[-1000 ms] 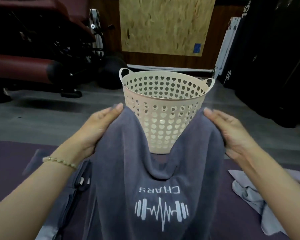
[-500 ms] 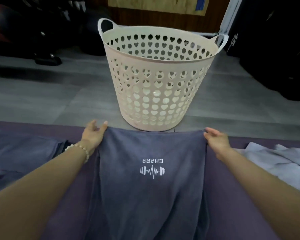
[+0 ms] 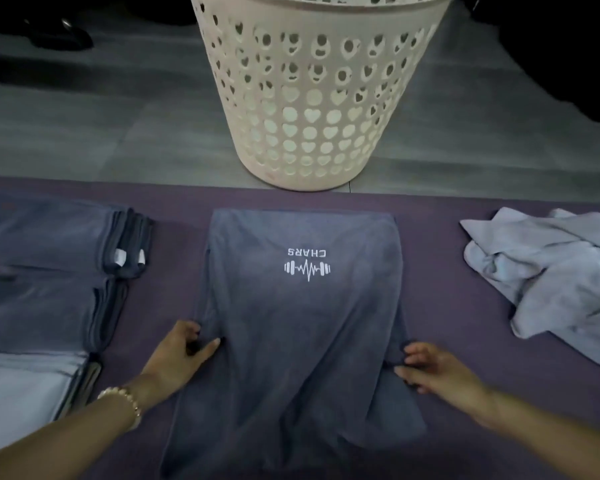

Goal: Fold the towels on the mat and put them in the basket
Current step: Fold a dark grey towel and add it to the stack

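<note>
Now each grip, left hand [image 3: 184,351] and right hand [image 3: 433,367], is pinching a side edge of the towel [image 3: 302,323], likely for folding.

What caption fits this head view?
Towel folding: left hand and right hand pinch the side edges of the grey logo towel on the purple mat, cream basket ahead.

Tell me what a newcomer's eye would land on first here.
The cream heart-holed basket stands on the floor at top centre, beyond the purple mat. Before it, a dark grey towel with a white dumbbell logo lies on the mat, the left hand and right hand gripping its side edges. Folded towels sit stacked at left, a crumpled pale towel at right.
</note>
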Tool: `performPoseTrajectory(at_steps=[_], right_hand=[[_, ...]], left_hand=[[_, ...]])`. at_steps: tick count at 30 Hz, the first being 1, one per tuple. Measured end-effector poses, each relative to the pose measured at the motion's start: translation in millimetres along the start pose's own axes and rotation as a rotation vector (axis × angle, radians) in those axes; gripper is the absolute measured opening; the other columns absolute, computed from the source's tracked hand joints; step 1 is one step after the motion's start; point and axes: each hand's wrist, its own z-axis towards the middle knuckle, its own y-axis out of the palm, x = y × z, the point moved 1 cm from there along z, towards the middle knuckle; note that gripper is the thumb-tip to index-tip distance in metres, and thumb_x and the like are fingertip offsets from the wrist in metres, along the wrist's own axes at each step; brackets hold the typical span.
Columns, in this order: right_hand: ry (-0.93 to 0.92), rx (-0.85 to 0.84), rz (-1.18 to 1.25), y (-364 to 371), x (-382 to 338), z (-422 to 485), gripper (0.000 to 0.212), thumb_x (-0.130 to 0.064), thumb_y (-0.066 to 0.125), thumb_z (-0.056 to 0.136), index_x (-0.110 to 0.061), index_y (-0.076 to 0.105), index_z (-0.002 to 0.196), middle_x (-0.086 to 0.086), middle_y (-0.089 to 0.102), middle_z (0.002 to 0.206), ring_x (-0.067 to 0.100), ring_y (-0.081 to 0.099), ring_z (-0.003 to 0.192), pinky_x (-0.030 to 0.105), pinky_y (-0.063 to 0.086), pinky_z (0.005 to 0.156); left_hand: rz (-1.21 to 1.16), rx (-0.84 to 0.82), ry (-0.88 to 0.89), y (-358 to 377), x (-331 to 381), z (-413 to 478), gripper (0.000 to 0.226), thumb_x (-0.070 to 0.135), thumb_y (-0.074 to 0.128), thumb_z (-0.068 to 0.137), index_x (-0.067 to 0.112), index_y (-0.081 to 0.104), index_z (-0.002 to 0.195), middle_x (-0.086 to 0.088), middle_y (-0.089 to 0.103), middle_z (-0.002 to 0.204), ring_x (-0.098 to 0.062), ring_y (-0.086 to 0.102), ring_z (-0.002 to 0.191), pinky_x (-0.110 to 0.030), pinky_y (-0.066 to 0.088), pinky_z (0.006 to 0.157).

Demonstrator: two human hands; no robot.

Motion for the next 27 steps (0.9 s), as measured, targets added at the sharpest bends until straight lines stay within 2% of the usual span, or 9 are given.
performPoseTrajectory(at_steps=[2,3,6,9,12,15,19,24,27], right_hand=[[0.027,-0.059,-0.007,7,15,-18,0.075,-0.043,0.091,0.048,-0.011,0.057,0.106,0.010,0.065,0.102,0.011,0.061,0.083,0.017,0.050,0.062],[0.013,-0.066,-0.007,12,20,-25,0.074,-0.045,0.090,0.048,-0.010,0.059,0.106,0.006,0.067,0.097,0.010,0.063,0.081,0.014,0.049,0.062],[-0.033,-0.060,0.009,27,23,-38,0.027,-0.016,0.071,0.083,-0.002,0.064,0.104,0.008,0.072,0.095,0.014,0.065,0.083,0.010,0.050,0.064],[-0.148,-0.014,-0.121,28,22,-51,0.016,-0.017,0.057,0.094,-0.004,0.063,0.101,0.007,0.070,0.098,0.014,0.064,0.086,0.010,0.047,0.068],[-0.305,0.163,-0.315,11,28,-67,0.013,-0.015,0.050,0.097,-0.006,0.058,0.102,0.003,0.062,0.096,0.017,0.057,0.093,0.016,0.035,0.075],[-0.259,0.283,-0.309,-9,45,-78,0.021,-0.016,0.050,0.097,0.003,0.055,0.089,0.013,0.059,0.084,0.025,0.053,0.083,0.025,0.031,0.069],[-0.090,0.182,-0.216,-8,64,-77,0.027,-0.016,0.052,0.097,-0.003,0.050,0.072,0.007,0.045,0.062,0.022,0.043,0.064,0.033,0.035,0.061],[0.002,0.103,-0.076,1,73,-67,0.015,-0.013,0.064,0.089,-0.010,0.061,0.075,0.005,0.063,0.073,0.005,0.058,0.056,0.015,0.044,0.049],[0.001,0.135,-0.148,-4,83,-63,0.023,-0.009,0.067,0.086,-0.008,0.058,0.065,-0.003,0.058,0.054,-0.005,0.050,0.039,0.008,0.039,0.042]], left_hand=[[0.040,-0.134,-0.034,-1,-11,-16,0.032,0.038,0.068,0.084,0.014,0.058,0.103,0.003,0.064,0.098,-0.013,0.061,0.093,-0.022,0.046,0.076],[0.026,-0.201,-0.048,0,-13,-26,0.025,0.034,0.066,0.086,0.015,0.063,0.102,0.005,0.067,0.095,-0.010,0.063,0.088,-0.018,0.047,0.070],[-0.072,-0.322,-0.113,4,-16,-52,0.015,0.023,0.062,0.091,0.014,0.065,0.103,0.007,0.067,0.088,-0.004,0.061,0.076,-0.008,0.046,0.053],[-0.053,-0.314,-0.146,3,-26,-73,0.022,0.024,0.056,0.094,0.007,0.063,0.106,-0.004,0.067,0.087,-0.011,0.059,0.069,-0.013,0.046,0.046],[-0.080,-0.212,-0.104,-3,-39,-89,0.025,0.024,0.050,0.097,0.004,0.061,0.108,-0.014,0.069,0.093,-0.014,0.062,0.070,-0.016,0.048,0.046],[-0.248,-0.160,-0.050,-4,-43,-100,0.016,0.013,0.047,0.098,0.009,0.061,0.105,0.000,0.067,0.084,0.004,0.063,0.059,-0.008,0.044,0.049],[-0.208,-0.174,-0.121,2,-44,-97,0.015,0.017,0.048,0.098,0.007,0.059,0.097,-0.005,0.063,0.078,-0.010,0.058,0.061,-0.013,0.045,0.042],[-0.222,-0.216,-0.235,3,-54,-89,0.017,0.018,0.051,0.097,0.005,0.059,0.092,-0.008,0.059,0.072,-0.011,0.058,0.053,-0.017,0.050,0.043],[-0.180,-0.226,-0.227,-1,-57,-89,0.019,0.023,0.055,0.095,0.007,0.063,0.089,-0.007,0.061,0.074,-0.016,0.058,0.064,-0.021,0.053,0.053]])
